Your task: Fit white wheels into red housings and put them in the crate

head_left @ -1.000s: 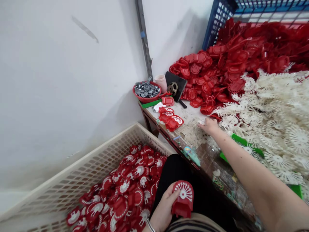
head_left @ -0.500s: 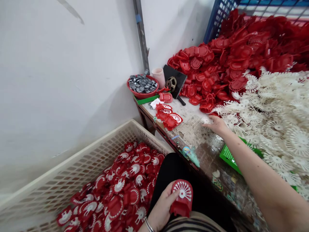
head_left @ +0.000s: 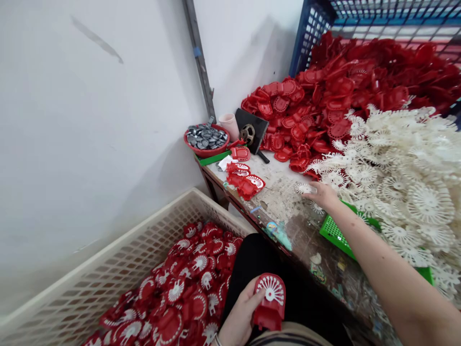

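My left hand (head_left: 242,312) is closed around a red plastic part (head_left: 269,315), thumb on top, over my lap. A white fan-shaped plastic piece (head_left: 270,292) lies flat on the rounded end of that red part, its spokes spread along the edge. Over the worktable, my right hand (head_left: 323,196) pinches the edge of another white fan-shaped piece (head_left: 301,188) between thumb and fingers. One more loose white fan piece (head_left: 317,207) lies just below this hand. Beyond the right wrist rises a heap of white fan pieces (head_left: 403,187).
Red parts (head_left: 334,96) spill from a blue crate (head_left: 300,45). A green basket (head_left: 336,235) sits under my right forearm. Red-and-white parts (head_left: 248,185) lie near the table edge, by a red bowl (head_left: 207,153) of grey pieces. A cream crate (head_left: 108,259) stands at left.
The view has shifted slightly, so the table appears lower and further left. Both hands keep nearly the same places and holds.
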### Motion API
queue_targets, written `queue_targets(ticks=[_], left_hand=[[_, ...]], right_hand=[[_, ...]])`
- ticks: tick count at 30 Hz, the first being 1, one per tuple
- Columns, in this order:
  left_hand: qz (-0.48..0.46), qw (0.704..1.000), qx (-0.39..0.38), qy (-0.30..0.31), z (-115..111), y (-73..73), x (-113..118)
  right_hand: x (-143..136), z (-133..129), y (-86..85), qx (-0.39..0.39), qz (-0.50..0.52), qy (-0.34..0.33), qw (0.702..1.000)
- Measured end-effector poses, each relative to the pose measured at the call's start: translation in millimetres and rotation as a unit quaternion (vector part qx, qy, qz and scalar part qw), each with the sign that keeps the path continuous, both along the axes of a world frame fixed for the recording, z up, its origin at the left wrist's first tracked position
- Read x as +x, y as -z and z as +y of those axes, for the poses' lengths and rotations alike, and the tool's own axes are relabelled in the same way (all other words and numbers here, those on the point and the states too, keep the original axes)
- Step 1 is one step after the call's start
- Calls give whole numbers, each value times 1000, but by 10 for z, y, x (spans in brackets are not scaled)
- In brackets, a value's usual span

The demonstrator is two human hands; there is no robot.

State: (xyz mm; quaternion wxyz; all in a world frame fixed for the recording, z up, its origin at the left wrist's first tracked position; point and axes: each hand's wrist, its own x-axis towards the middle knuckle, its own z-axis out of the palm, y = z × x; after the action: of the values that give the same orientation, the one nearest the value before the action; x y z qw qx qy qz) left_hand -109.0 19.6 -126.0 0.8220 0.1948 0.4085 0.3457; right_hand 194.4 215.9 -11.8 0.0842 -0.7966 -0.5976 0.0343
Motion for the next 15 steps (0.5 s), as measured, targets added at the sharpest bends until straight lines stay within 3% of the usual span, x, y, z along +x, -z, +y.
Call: queue_targets(ticks=[9, 15], left_hand=[[-7, 1000, 14, -8, -31, 50, 2], [0, 1000, 11, -11, -32, 67, 19]], right_hand=[[-41, -104, -19, 34, 21, -40, 998], [-48, -245, -70, 7, 22, -26, 999]])
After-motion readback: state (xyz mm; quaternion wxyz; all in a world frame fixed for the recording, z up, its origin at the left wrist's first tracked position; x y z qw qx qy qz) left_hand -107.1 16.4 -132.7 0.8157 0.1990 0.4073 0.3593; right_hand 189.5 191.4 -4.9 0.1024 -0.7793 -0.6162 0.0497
